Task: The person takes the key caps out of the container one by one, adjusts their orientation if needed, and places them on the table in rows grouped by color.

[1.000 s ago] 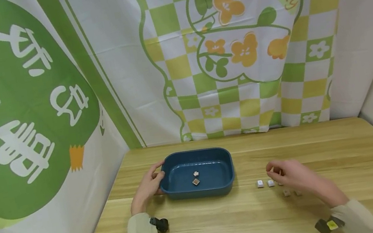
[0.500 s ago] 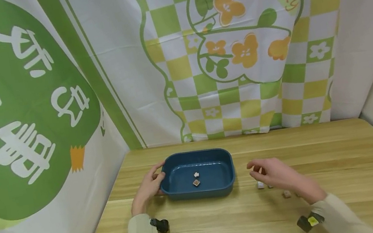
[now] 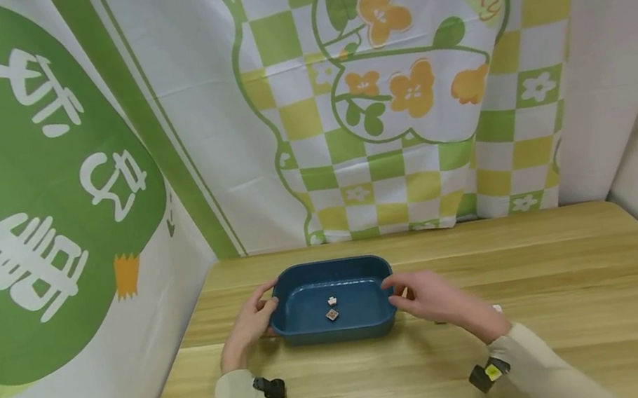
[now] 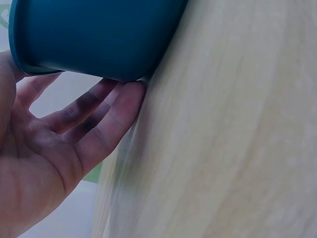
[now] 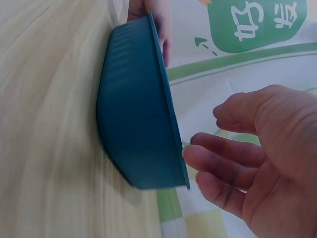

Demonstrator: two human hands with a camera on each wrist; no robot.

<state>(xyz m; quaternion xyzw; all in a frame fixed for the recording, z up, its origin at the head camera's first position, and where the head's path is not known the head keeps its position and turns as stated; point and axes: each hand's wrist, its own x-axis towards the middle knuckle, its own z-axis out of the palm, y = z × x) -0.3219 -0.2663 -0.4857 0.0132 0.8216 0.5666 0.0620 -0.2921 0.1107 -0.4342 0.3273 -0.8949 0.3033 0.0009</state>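
Note:
A dark blue rectangular dish [image 3: 338, 334] sits on the table. Inside it lie two small keycap-like pieces, a pale one [image 3: 332, 301] and a brownish one [image 3: 332, 315]. My left hand [image 3: 249, 323] holds the dish's left end, with the thumb at the rim and fingertips against the outer wall, as the left wrist view also shows. At the right end, my right hand [image 3: 435, 296] has its fingertips by the rim, thumb and forefinger close together. In the right wrist view the right hand [image 5: 277, 158] hides whatever may be between those tips.
Beyond the right forearm shows a small white piece [image 3: 497, 308], and part of another peeks out below the right hand. Checked and floral cloth [image 3: 415, 161] hangs along the table's back edge. A green printed cloth [image 3: 38, 206] hangs on the left.
My right hand has moved left from above the loose pieces to the dish's right rim. The left hand stays at the dish's left end.

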